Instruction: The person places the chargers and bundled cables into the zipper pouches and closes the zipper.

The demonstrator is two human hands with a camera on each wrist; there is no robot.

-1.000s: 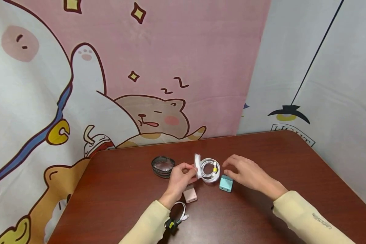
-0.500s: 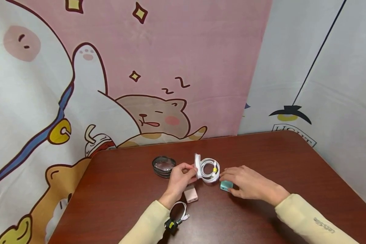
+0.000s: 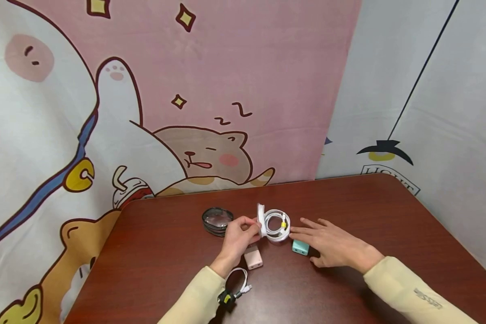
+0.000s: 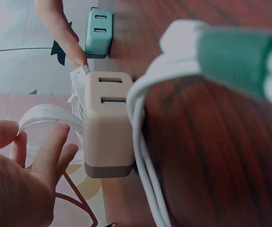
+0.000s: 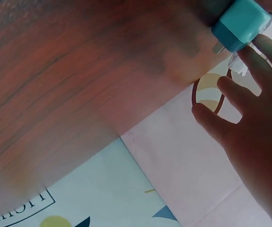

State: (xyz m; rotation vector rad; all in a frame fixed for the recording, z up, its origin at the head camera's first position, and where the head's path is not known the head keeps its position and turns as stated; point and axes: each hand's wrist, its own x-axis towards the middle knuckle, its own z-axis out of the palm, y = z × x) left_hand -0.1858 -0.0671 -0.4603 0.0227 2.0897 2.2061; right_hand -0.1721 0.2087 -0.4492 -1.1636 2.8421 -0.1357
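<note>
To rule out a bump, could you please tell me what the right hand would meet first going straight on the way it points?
The right hand would most likely meet the round cable case first; it reaches about to the rim, though actual contact is unclear.

I can read LIGHT in a box [image 3: 389,173] on the wall cloth [image 3: 291,81], partly behind the table [image 3: 348,198]. Two Zs [image 3: 241,109] float above the cat [image 3: 220,155]. Lettering on the right sleeve [image 3: 405,288] I can't make out
</note>
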